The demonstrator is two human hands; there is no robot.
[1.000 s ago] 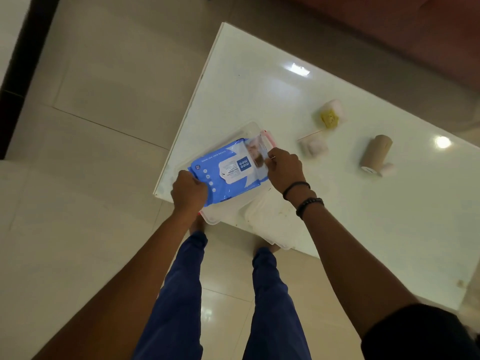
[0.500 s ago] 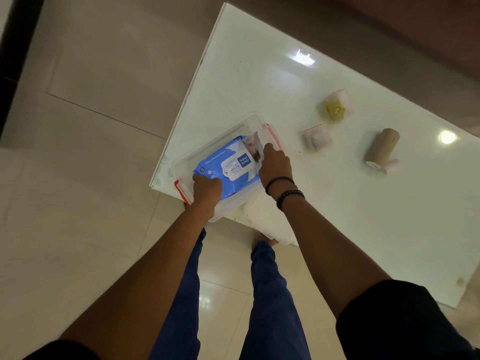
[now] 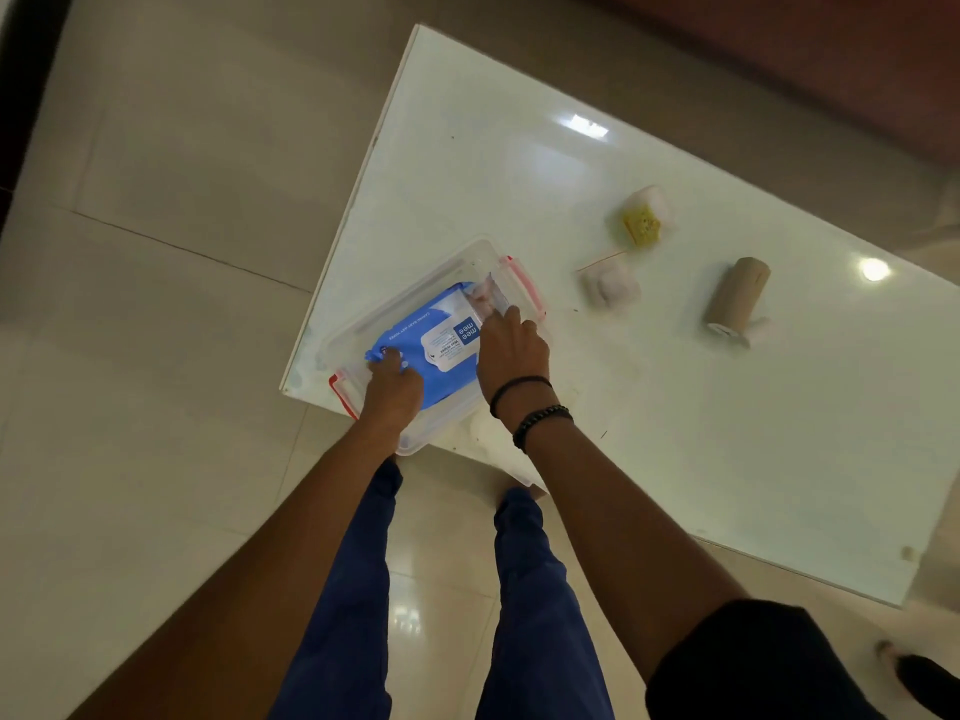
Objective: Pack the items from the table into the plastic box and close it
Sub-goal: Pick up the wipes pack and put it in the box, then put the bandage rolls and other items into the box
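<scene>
A clear plastic box with red latches stands at the near left corner of the white table. A blue pack of wet wipes lies inside it. My left hand presses on the pack's near left end, fingers bent over it. My right hand presses on the pack's right end, fingertips down inside the box. Further right on the table lie a small white roll, a yellow-and-white packet and a tan bandage roll.
A translucent white lid lies on the table's near edge, partly under my right wrist. The table's left corner and near edge hang over a tiled floor. My legs in blue trousers stand below. A dark shoe shows at the bottom right.
The wipes pack has gone from above the box down into it. Both hands followed it down and now press on its ends.
</scene>
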